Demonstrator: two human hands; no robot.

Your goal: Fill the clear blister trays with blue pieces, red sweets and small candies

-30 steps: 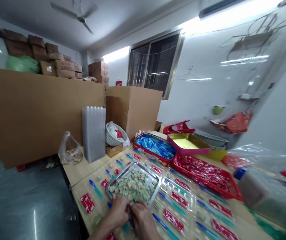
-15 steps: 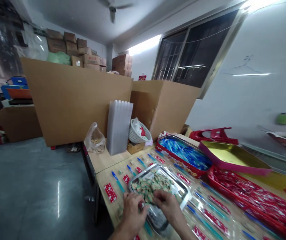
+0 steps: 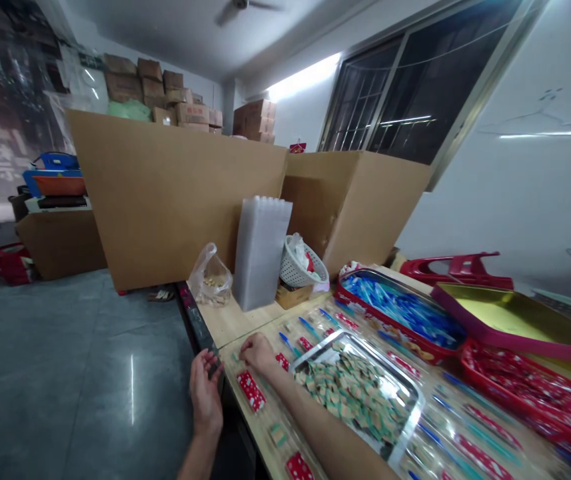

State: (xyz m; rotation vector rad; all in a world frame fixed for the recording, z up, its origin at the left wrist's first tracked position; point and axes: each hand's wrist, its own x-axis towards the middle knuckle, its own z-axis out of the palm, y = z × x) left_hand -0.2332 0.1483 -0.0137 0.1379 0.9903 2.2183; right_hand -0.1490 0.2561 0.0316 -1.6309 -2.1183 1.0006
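My right hand reaches across to the left end of a clear plastic blister tray, its fingertips pinched down beside a small green-and-tan square piece. What lies between those fingertips is hidden. Just off the table's left edge, my left hand is raised with its fingers loosely curled and apart, holding nothing. Red white-dotted packets sit in the tray row below my right hand. Under my right forearm is a steel tray heaped with small green-and-tan pieces.
Rows of blister packs with blue-and-teal pens cover the table. Beyond stand a red tin of blue pens, a bin of red packets, a stack of clear plastic trays, a white basket and a bag.
Both hands have left the steel tray. My right hand has moved to the far left end of the blister row; my left hand has gone left past the table edge and opened.
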